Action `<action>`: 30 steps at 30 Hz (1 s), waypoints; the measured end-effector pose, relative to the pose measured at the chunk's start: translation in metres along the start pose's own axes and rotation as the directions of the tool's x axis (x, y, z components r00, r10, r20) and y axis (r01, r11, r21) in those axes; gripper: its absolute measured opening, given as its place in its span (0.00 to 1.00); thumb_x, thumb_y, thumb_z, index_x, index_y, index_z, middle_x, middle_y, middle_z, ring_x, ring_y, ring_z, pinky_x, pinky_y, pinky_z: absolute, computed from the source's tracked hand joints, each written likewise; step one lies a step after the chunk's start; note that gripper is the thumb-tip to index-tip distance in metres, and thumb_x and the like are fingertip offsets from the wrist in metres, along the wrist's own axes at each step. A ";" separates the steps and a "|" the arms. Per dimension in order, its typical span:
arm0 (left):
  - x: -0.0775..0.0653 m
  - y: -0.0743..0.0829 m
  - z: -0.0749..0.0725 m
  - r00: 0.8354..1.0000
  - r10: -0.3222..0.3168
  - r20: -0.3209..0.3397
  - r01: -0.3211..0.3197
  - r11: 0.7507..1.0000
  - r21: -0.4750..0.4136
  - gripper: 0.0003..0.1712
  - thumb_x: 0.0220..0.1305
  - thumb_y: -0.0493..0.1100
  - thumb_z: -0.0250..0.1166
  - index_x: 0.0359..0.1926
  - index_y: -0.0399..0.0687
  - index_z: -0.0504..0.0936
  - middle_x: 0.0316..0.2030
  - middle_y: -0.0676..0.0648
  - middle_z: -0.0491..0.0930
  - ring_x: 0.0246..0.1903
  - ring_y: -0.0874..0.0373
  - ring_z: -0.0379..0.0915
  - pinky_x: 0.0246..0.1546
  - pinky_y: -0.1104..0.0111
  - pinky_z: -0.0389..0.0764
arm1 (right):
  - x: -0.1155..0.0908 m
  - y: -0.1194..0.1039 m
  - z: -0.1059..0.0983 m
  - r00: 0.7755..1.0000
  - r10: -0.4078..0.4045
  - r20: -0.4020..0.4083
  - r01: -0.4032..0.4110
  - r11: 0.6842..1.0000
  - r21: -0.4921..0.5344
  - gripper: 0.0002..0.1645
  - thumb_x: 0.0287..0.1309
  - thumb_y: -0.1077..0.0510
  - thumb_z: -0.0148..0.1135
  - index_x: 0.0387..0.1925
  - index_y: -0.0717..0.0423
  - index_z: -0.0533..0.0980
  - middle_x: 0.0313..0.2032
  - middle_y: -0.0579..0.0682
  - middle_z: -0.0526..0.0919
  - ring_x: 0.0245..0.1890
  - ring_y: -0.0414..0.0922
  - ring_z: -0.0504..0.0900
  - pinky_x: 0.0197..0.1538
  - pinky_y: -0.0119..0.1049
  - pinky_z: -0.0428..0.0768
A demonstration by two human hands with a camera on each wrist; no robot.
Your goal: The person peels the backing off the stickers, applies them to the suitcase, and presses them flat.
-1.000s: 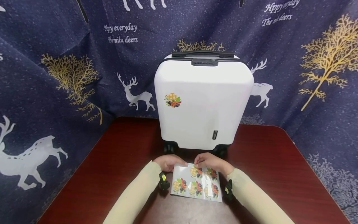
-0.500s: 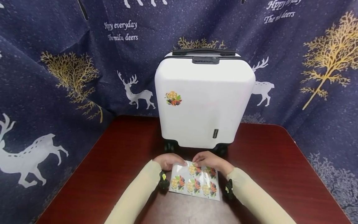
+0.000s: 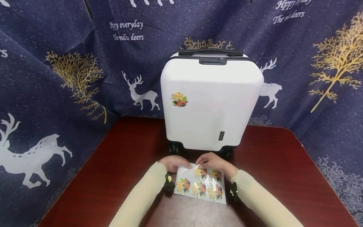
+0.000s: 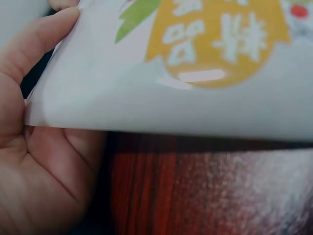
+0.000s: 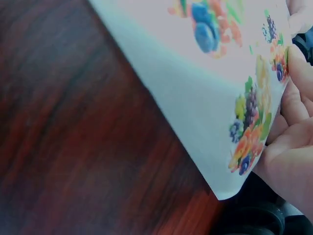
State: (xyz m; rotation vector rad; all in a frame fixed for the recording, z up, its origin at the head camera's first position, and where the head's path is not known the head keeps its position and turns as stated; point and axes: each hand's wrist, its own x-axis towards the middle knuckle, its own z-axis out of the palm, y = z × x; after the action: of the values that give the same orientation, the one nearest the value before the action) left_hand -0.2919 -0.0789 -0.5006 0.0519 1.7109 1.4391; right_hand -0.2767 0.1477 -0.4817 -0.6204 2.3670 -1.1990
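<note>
The head view looks forward and down at the sticker sheet (image 3: 191, 176) from above. The left wrist view looks very close from its left, the right from its right. All show it and the table (image 3: 127, 157).

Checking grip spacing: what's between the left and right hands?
A short stretch of the sticker sheet, at its far edge, lies between left hand and right hand; head view shows it.

Suitcase (image 3: 211, 108) on the table (image 3: 136, 142), sticker sheet (image 3: 199, 181) before it, cloth backdrop (image 3: 136, 55) behind it.
</note>
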 end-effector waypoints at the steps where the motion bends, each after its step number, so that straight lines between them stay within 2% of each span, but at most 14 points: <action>1: 0.000 0.001 0.001 1.000 0.002 0.005 -0.002 1.000 0.001 0.17 0.67 0.37 0.63 0.53 0.29 0.82 0.36 0.47 0.87 0.36 0.59 0.84 0.43 0.68 0.86 | -0.001 0.000 0.000 1.000 -0.005 -0.007 0.005 1.000 -0.016 0.11 0.63 0.64 0.67 0.45 0.65 0.84 0.42 0.60 0.90 0.40 0.39 0.85 0.44 0.32 0.82; 7: 0.002 0.002 0.004 0.998 0.021 0.054 -0.022 1.000 0.013 0.20 0.68 0.37 0.61 0.57 0.27 0.81 0.34 0.48 0.87 0.35 0.60 0.83 0.39 0.70 0.85 | -0.005 0.000 0.000 0.999 -0.013 -0.047 0.010 0.998 -0.064 0.11 0.63 0.63 0.68 0.44 0.67 0.86 0.41 0.61 0.91 0.37 0.40 0.87 0.41 0.31 0.83; 16: 0.000 0.002 0.004 1.000 0.018 0.022 -0.019 1.000 0.012 0.19 0.67 0.36 0.61 0.54 0.25 0.81 0.32 0.48 0.86 0.33 0.60 0.83 0.38 0.70 0.86 | -0.005 0.001 0.004 0.995 -0.029 -0.099 0.022 0.997 -0.068 0.06 0.62 0.65 0.68 0.36 0.66 0.86 0.34 0.58 0.90 0.30 0.33 0.80 0.36 0.28 0.80; 25: 0.002 -0.001 0.003 0.999 0.006 0.039 -0.007 1.000 0.014 0.20 0.67 0.36 0.59 0.56 0.25 0.79 0.33 0.48 0.86 0.34 0.60 0.83 0.39 0.70 0.85 | -0.005 0.005 0.008 0.993 -0.024 -0.117 0.019 0.999 -0.046 0.09 0.61 0.65 0.68 0.41 0.66 0.86 0.39 0.60 0.91 0.35 0.36 0.84 0.39 0.30 0.82; 30: 0.000 0.000 0.004 0.999 0.003 0.035 -0.004 1.000 0.021 0.19 0.67 0.36 0.61 0.55 0.27 0.81 0.33 0.48 0.87 0.34 0.60 0.84 0.40 0.69 0.86 | -0.006 0.004 0.007 0.995 0.010 -0.101 -0.009 1.000 0.017 0.10 0.62 0.64 0.67 0.43 0.67 0.85 0.40 0.61 0.91 0.34 0.36 0.84 0.38 0.29 0.82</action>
State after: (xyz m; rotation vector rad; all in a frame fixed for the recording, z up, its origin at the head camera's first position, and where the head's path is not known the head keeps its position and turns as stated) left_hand -0.2897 -0.0758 -0.5006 0.0909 1.6983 1.4151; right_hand -0.2686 0.1486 -0.4876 -0.5545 2.4374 -1.2733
